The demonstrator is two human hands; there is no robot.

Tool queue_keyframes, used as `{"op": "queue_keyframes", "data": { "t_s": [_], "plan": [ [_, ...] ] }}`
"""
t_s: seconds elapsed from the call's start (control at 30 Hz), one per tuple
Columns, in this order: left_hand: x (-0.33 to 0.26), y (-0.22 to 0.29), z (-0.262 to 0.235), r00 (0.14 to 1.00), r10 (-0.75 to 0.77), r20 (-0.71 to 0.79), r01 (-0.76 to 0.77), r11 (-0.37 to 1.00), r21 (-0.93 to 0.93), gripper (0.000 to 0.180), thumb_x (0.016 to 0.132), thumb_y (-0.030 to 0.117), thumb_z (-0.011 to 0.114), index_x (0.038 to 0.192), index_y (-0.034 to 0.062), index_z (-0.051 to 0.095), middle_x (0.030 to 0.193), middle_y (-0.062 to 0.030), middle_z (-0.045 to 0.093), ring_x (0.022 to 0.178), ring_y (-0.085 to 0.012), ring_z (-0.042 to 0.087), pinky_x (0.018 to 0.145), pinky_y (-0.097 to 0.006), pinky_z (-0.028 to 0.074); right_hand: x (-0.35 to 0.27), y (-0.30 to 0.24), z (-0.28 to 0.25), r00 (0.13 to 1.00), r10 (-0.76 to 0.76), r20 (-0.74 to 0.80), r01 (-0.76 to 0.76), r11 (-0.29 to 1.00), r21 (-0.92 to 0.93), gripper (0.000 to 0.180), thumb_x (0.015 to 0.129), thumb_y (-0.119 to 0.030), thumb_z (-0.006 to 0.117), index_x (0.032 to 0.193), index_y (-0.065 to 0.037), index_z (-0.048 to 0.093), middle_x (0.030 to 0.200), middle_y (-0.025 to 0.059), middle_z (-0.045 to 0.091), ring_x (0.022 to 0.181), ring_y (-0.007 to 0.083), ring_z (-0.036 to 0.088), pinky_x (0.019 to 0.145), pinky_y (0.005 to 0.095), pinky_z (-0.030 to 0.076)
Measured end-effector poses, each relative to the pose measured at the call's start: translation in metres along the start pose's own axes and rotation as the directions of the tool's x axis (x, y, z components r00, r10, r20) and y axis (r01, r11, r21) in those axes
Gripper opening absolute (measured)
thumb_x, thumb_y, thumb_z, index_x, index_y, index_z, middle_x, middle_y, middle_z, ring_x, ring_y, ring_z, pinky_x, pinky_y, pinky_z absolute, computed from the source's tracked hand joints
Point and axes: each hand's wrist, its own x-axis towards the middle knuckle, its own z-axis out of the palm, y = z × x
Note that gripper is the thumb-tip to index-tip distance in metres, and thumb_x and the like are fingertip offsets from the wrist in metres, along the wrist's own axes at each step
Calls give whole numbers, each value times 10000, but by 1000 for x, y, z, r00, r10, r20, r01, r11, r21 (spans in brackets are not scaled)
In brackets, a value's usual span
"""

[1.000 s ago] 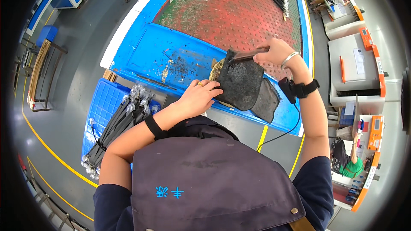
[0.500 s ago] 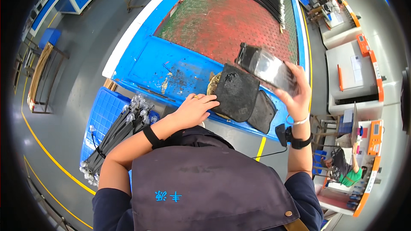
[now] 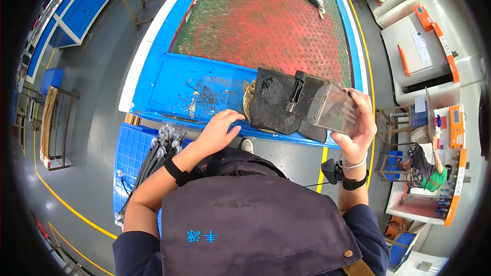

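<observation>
A worker's right hand (image 3: 356,130), closing around a clear-sided box (image 3: 335,110), is now holding its black end over the dark pad (image 3: 271,102) on the blue tabletop (image 3: 162,84); whether they are touching is unclear. The work is apparently centring on that overlap. Unlike a moment earlier, the box is no longer hovering beyond the pad's upper right, and the left hand (image 3: 219,131), fingers loosely open and holding nothing visible, is staying just off its edge.
</observation>
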Motion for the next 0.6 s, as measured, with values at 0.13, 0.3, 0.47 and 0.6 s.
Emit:
{"op": "queue_keyframes", "data": {
  "t_s": [0.13,0.3,0.47,0.6],
  "plan": [
    [3,-3,2,1000,-1,25,0,1000,30,247,832,112,560,1064,30,582,1051,-138,571,1019,-312,535,866,-382,427,-4,-1,-1,1000,-1,-22,1,1000,-6,677,601,-312,797,1127,35,548,1086,180,541,1044,299,514,899,388,401],
    [1,-4,6,999,-15,49,13,1000,25,232,833,121,559,1041,24,591,1004,-143,587,986,-321,548,845,-380,436,1,-2,-1,997,70,30,-66,992,-103,649,587,-270,792,1118,20,559,1049,155,554,996,273,532,863,353,414],
    [-1,-11,2,1000,-5,24,4,999,33,213,830,116,560,1017,22,600,976,-151,596,953,-325,563,832,-388,443,27,1,12,936,212,280,-39,855,-517,510,616,-210,755,1069,-35,599,898,115,579,852,294,535,768,365,442],
    [13,-15,-1,999,5,-46,0,994,109,195,827,113,562,993,21,607,945,-151,604,921,-330,573,810,-393,456,49,34,24,860,333,386,7,749,-663,474,647,-279,725,1044,-45,612,919,129,588,914,307,550,815,387,443]
  ]
}}
